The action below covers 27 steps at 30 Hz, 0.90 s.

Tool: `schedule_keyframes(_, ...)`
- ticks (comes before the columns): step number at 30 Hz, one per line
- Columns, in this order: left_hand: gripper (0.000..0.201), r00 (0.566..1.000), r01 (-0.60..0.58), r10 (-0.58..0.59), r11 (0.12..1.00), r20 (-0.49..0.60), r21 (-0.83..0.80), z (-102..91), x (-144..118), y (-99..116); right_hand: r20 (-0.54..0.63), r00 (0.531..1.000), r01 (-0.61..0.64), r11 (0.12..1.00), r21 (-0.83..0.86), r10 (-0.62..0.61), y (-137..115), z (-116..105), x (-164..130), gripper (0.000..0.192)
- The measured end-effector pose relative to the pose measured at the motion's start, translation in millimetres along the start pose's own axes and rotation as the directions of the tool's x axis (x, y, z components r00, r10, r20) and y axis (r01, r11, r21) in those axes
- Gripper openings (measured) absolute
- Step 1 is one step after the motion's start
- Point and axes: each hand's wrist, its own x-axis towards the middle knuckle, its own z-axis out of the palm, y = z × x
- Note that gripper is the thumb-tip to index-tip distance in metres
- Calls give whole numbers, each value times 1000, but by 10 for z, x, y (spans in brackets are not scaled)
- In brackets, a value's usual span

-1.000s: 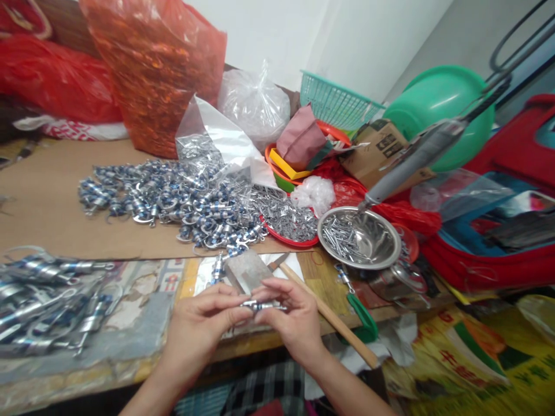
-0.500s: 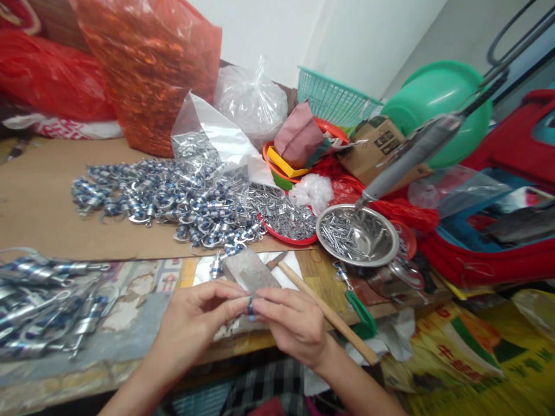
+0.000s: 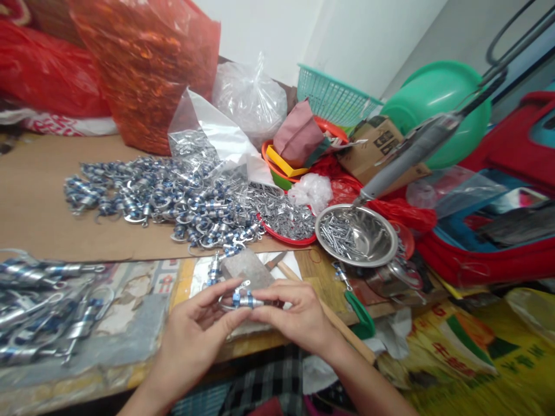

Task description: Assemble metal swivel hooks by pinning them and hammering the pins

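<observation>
A small silver-and-blue metal fitting (image 3: 245,300) with a curved hook and a small end tab lies level between my hands. My left hand (image 3: 202,319) is closed about its left end, thumb below and index finger above. The right end is pinched between thumb and fingers of my right hand (image 3: 299,312), which cover part of it. Just behind my fingertips sits a grey metal block (image 3: 246,267). Beside the block stands a similar fitting (image 3: 213,268). A wooden handle (image 3: 347,332) runs under my right wrist.
A heap of like fittings (image 3: 173,196) covers the cardboard; more (image 3: 39,312) lie at left. Small metal parts fill a red tray (image 3: 288,240). A steel bowl (image 3: 381,234) holds pins. A grey lever handle (image 3: 410,153) slants above it. A green-handled tool (image 3: 362,315) is at the edge.
The fitting has turned from mostly hidden in my fingers to lying sideways, with its hook and tab showing. My left fingers have spread a little around it.
</observation>
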Motion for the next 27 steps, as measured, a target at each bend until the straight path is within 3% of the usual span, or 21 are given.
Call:
schedule_keyframes(6,32,998,-38,39,999,-41,33,-60,-17,-4,21,973,232,966,-113,-231,-31,-50,50,16)
schedule_keyframes(12,17,982,-11,31,994,-184,107,-39,48,4,18,882,456,845,-280,-470,117,72,-102,33)
schedule_keyframes(15,25,985,-40,45,999,-164,36,-36,63,2,5,829,527,778,-342,-559,170,92,-133,41)
schedule_keyframes(18,35,989,-122,124,992,-75,30,-60,61,10,6,799,561,742,-366,-601,166,79,-136,42)
schedule_keyframes(22,43,981,-189,186,979,54,73,-116,68,23,21,823,538,768,-348,-567,142,69,-140,41)
schedule_keyframes(27,50,992,-91,90,996,93,12,-129,79,15,-62,892,425,878,-219,-447,114,129,-155,31)
